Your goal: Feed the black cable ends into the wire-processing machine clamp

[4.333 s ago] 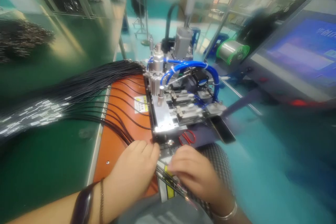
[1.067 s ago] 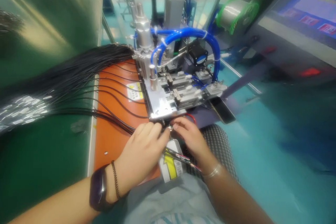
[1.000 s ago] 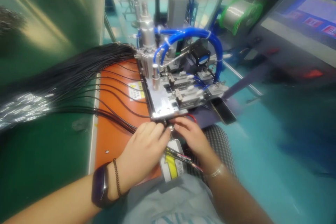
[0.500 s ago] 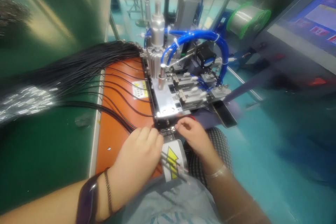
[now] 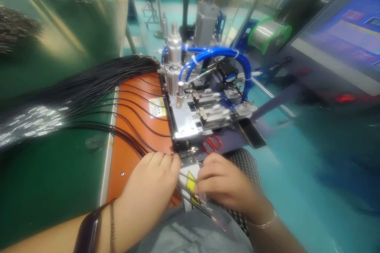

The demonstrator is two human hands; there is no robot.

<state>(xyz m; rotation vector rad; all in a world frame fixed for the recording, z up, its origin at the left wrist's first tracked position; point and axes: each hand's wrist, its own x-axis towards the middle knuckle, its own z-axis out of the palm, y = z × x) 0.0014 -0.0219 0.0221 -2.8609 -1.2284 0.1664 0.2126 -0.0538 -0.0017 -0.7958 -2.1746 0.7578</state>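
Right hand [image 5: 224, 182] pinched shut on a few black wires [image 5: 204, 210], bare tips pointing near, over a yellow-arrow label [image 5: 190, 189]. Left hand [image 5: 148, 189] has fingers together at the near edge of the steel fixture plate [image 5: 184, 126]; can't tell if clamped on anything. Black cable bundle [image 5: 97, 83] lies fanned left across the orange mat [image 5: 127, 166], most of it not in hand. Red scissors [image 5: 212, 144] just far of the right hand; blue tubing [image 5: 213, 53] on the far side.

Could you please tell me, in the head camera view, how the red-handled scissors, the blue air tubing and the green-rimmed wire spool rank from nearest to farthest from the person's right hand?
From the right hand:
1. Red-handled scissors: just ahead of it.
2. Blue air tubing: farther ahead, arching over the machine.
3. Green-rimmed wire spool: farthest, ahead and to the right.
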